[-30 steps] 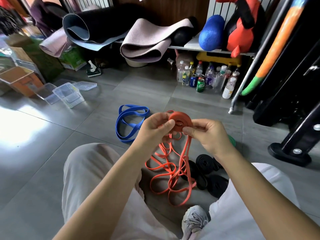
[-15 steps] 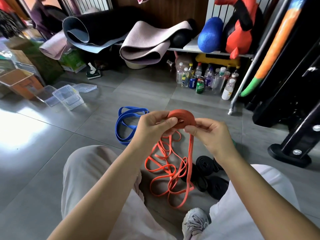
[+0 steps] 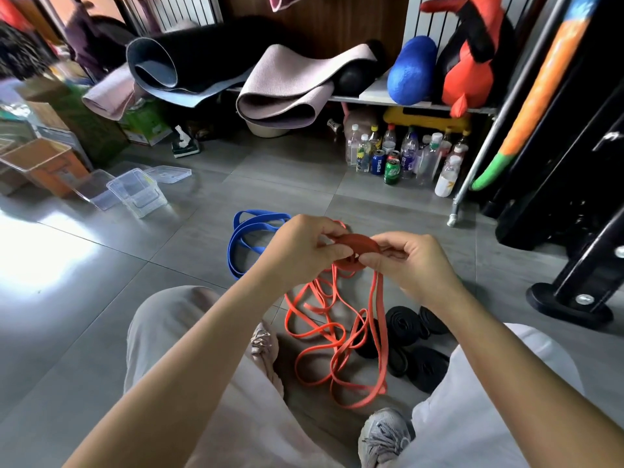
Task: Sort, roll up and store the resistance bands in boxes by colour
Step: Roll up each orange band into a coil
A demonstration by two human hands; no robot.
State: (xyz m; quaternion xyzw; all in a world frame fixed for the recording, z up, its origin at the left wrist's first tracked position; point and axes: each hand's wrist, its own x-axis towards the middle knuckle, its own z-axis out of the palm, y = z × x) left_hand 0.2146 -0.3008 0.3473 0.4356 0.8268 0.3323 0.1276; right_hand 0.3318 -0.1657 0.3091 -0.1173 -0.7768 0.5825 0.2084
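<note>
Orange band – its rolled-up end, a flat coil – is held in the air between both hands, above the grey tiled floor and in front of the person's knees. The left hand has its grip clamped on the coil's left side, thumb on top and fingers curled beneath. The right hand pinches the right side, with its fingers curled round the strip just where it leaves the roll. The unrolled rest of the band hangs down from the hands and lies in loose, tangled loops on the floor between the person's two shoes.

A blue band lies unrolled on the floor just beyond the left hand. Several black rolled bands sit on the floor under the right wrist, touching the orange loops. Clear plastic boxes stand well apart to the left, open, with a lid lying flat beside them. Further back, a cluster of bottles stands under a low shelf – rolled mats are draped on top of it.
</note>
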